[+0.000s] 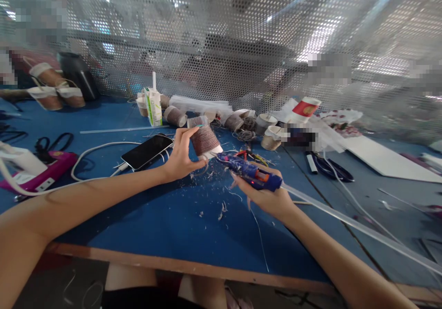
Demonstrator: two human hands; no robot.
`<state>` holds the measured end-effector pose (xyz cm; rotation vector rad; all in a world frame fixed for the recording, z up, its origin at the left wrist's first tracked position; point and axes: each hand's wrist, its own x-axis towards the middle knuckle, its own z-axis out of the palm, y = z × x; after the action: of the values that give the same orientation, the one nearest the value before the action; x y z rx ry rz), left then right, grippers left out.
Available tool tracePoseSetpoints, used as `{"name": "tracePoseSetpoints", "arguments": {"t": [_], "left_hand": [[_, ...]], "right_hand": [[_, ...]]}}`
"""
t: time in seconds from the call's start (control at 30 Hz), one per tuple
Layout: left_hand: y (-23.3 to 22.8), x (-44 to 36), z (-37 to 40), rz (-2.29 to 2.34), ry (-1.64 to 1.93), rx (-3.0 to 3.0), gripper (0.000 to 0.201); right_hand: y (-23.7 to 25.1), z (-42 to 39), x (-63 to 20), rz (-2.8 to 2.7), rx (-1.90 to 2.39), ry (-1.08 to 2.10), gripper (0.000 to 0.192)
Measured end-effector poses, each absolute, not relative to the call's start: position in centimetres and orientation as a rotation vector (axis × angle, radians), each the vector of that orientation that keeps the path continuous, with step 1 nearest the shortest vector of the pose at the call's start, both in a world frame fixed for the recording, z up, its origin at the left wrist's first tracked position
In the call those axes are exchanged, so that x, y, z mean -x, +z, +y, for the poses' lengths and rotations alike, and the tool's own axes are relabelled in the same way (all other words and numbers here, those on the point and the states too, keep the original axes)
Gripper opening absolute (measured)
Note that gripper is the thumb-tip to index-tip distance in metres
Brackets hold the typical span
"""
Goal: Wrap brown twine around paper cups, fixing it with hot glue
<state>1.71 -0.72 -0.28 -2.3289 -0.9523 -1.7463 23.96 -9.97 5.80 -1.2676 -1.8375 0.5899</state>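
Gripping brown yarn-wrapped cup (204, 139), left hand (179, 158) holds it tilted above blue table (165, 221), fingers wrapped round its side. Right hand (267, 197) closed round blue glue gun (247, 171), nozzle touching or just short of cup's lower rim, hard to tell. Clear glue stick (345, 224) trails from gun's back. Black phone (147, 151) lies just left of left hand. More wrapped cups (174, 115) stand behind, near mesh screen (241, 46).

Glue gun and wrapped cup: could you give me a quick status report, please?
Left hand grips twine-wrapped cup. Right hand holds blue glue gun, nozzle at cup's lower rim. Smartphone beside left hand, not in the way.
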Motion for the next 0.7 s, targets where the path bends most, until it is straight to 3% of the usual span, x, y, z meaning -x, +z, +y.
{"name": "tracePoseSetpoints", "arguments": {"t": [0.23,0.4,0.7], "left_hand": [[-0.21,-1.78,-1.01,-0.933,-1.743,2.35,0.08],[-0.22,-1.84,-1.05,-0.895,-1.752,2.348,0.08],[-0.47,-1.74,-0.7,-0.88,-1.733,2.332,0.096]], "right_hand": [[5.54,-9.89,-23.78,-2.068,1.286,0.292,0.019],[5.55,-9.79,-23.72,-2.076,1.275,0.284,0.019],[5.44,-9.99,-23.7,-2.022,1.271,0.266,0.021]]}}
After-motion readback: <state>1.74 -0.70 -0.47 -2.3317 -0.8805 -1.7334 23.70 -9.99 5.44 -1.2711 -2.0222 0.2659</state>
